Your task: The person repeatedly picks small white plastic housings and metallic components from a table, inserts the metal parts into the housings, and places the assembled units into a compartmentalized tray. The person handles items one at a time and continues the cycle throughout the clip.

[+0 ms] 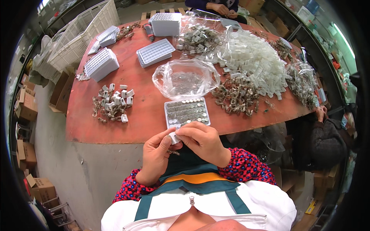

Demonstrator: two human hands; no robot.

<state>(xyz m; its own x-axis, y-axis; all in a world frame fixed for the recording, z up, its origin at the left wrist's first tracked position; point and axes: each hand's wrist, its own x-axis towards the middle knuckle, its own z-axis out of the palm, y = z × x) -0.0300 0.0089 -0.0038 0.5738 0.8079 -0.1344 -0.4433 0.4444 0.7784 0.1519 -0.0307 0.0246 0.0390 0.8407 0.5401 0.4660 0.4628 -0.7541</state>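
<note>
In front of my chest, my left hand (155, 156) is closed on a small white plastic case (174, 138), with a bit of metal chain hanging below it. My right hand (206, 141) meets the case from the other side, thumb and fingertips pressed together; whatever they pinch is too small to make out. Just beyond my hands, a white tray (208, 120) on the table edge holds rows of round silver button cells (189, 109). Behind it lies an opened clear plastic bag (163, 90) with small pieces inside. White cases with chains (115, 101) lie piled to the left.
The red table (146, 115) also bears stacked trays (102, 64), a knife-like red and black tool (148, 31), a large heap of translucent plastic pieces (250, 57) and a metal chain pile (236, 96). Other people sit at the far side (221, 8) and right (325, 142).
</note>
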